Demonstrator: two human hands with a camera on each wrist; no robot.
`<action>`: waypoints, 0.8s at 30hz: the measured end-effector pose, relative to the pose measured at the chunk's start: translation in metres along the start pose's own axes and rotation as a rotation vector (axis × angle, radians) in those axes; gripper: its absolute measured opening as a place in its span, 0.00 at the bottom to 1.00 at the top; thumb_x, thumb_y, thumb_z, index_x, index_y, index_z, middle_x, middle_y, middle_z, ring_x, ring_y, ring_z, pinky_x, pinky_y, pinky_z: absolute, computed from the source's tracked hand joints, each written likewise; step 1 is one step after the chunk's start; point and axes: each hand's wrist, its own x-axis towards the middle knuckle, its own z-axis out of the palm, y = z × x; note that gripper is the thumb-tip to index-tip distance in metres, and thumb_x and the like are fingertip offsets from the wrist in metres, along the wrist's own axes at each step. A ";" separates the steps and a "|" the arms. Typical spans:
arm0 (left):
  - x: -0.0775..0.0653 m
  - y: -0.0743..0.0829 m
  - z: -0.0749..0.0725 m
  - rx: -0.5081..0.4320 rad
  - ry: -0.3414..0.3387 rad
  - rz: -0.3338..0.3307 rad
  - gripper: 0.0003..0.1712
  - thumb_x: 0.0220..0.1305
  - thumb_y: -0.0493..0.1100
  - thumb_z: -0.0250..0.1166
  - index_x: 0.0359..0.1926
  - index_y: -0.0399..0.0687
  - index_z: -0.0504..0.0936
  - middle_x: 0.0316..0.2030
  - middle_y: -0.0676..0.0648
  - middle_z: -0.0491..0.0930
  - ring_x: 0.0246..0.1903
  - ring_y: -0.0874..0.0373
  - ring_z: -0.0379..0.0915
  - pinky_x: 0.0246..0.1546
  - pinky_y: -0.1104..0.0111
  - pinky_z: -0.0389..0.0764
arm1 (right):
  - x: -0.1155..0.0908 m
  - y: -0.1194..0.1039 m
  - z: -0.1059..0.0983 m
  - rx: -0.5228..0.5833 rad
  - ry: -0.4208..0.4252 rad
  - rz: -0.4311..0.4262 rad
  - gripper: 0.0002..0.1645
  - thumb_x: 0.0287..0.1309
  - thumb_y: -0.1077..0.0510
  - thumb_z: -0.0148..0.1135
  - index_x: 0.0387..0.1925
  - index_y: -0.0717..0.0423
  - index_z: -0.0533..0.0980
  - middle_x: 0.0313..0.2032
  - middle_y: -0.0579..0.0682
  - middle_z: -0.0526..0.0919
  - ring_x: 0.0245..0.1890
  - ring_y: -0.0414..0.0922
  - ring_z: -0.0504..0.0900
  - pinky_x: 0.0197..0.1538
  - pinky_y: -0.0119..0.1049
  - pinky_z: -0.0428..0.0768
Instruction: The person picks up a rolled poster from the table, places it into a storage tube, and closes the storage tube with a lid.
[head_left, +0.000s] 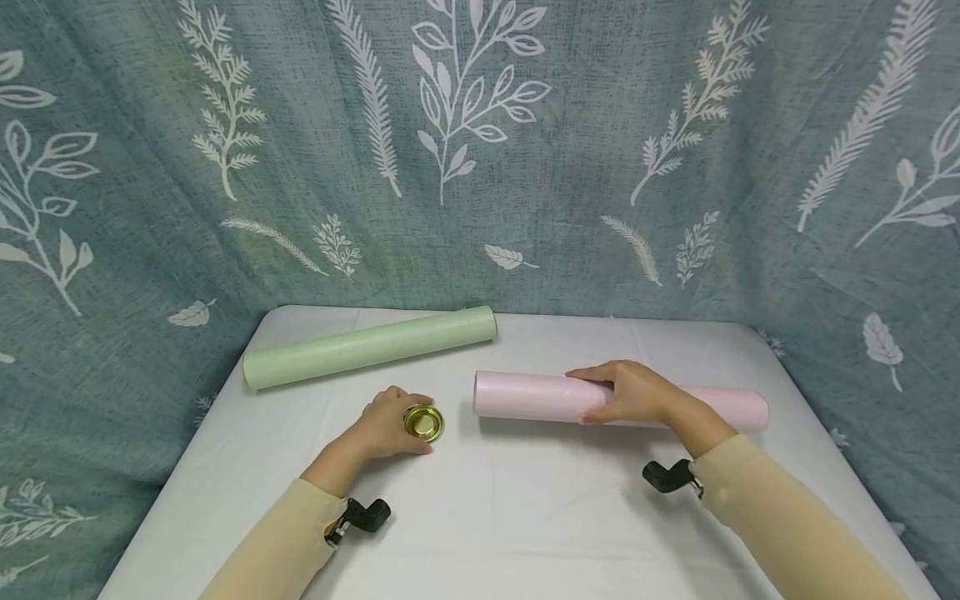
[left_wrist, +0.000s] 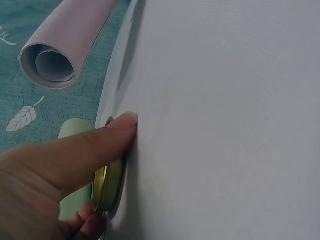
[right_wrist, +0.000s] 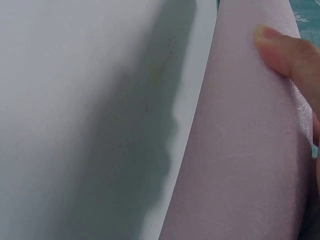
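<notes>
My left hand (head_left: 390,423) pinches a small round gold-coloured dish (head_left: 423,422) between thumb and fingers. In the left wrist view the dish (left_wrist: 107,185) stands edge-on behind the thumb, its raised rim showing. My right hand (head_left: 633,392) grips a pink paper roll (head_left: 525,395) around its middle from above, thumb on the near side. A shadow runs along below the roll on the table. In the right wrist view, the thumb lies against the pink surface (right_wrist: 240,130). The roll's open end (left_wrist: 47,67) faces the left hand, with coiled layers inside.
A green paper roll (head_left: 367,346) lies slanted across the back left of the white-covered table (head_left: 487,517). Behind and beside the table hangs a blue-green curtain (head_left: 480,242) with white leaf prints. Black camera mounts sit at both wrists.
</notes>
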 end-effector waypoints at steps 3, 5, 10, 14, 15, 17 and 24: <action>0.001 -0.003 0.000 -0.020 -0.004 0.004 0.45 0.43 0.55 0.83 0.64 0.56 0.78 0.47 0.48 0.72 0.47 0.52 0.67 0.51 0.53 0.71 | 0.001 0.001 0.000 -0.001 -0.006 0.000 0.47 0.44 0.30 0.76 0.66 0.37 0.75 0.60 0.46 0.80 0.57 0.48 0.79 0.54 0.48 0.77; 0.001 -0.004 -0.002 -0.059 -0.011 0.008 0.44 0.45 0.55 0.83 0.65 0.56 0.78 0.48 0.48 0.73 0.49 0.51 0.68 0.52 0.52 0.73 | 0.001 0.001 0.001 -0.007 -0.010 -0.003 0.47 0.44 0.29 0.75 0.67 0.37 0.75 0.60 0.47 0.80 0.57 0.48 0.79 0.53 0.48 0.77; -0.001 -0.004 -0.007 -0.168 -0.028 0.036 0.44 0.49 0.51 0.81 0.67 0.54 0.75 0.51 0.45 0.72 0.53 0.48 0.68 0.55 0.49 0.74 | 0.001 0.002 0.002 -0.011 -0.011 0.001 0.48 0.44 0.27 0.74 0.67 0.37 0.75 0.60 0.46 0.80 0.57 0.48 0.79 0.53 0.48 0.77; -0.002 0.000 -0.009 -0.221 -0.042 0.060 0.44 0.52 0.48 0.80 0.69 0.52 0.73 0.54 0.43 0.71 0.54 0.47 0.70 0.55 0.49 0.74 | 0.001 0.001 0.003 -0.010 -0.013 0.001 0.47 0.44 0.28 0.74 0.66 0.37 0.75 0.60 0.45 0.81 0.56 0.48 0.79 0.53 0.48 0.77; -0.002 0.002 -0.010 -0.236 -0.046 0.065 0.44 0.52 0.48 0.80 0.69 0.52 0.72 0.54 0.42 0.71 0.55 0.47 0.70 0.56 0.49 0.73 | 0.001 0.001 0.004 -0.009 -0.012 0.000 0.47 0.44 0.28 0.74 0.66 0.37 0.75 0.60 0.45 0.81 0.56 0.48 0.79 0.54 0.48 0.77; -0.002 0.005 -0.012 -0.269 -0.051 0.078 0.43 0.54 0.47 0.79 0.70 0.51 0.71 0.56 0.42 0.71 0.56 0.46 0.69 0.56 0.48 0.73 | 0.001 -0.001 0.004 -0.009 -0.010 -0.002 0.46 0.44 0.29 0.75 0.66 0.37 0.76 0.59 0.45 0.81 0.56 0.48 0.79 0.54 0.49 0.77; 0.000 0.016 -0.018 -0.385 -0.057 0.150 0.43 0.58 0.45 0.76 0.71 0.47 0.68 0.58 0.44 0.74 0.59 0.43 0.68 0.59 0.45 0.70 | 0.001 -0.003 0.004 -0.016 0.012 -0.018 0.46 0.44 0.29 0.75 0.65 0.36 0.76 0.59 0.44 0.81 0.56 0.48 0.79 0.54 0.49 0.77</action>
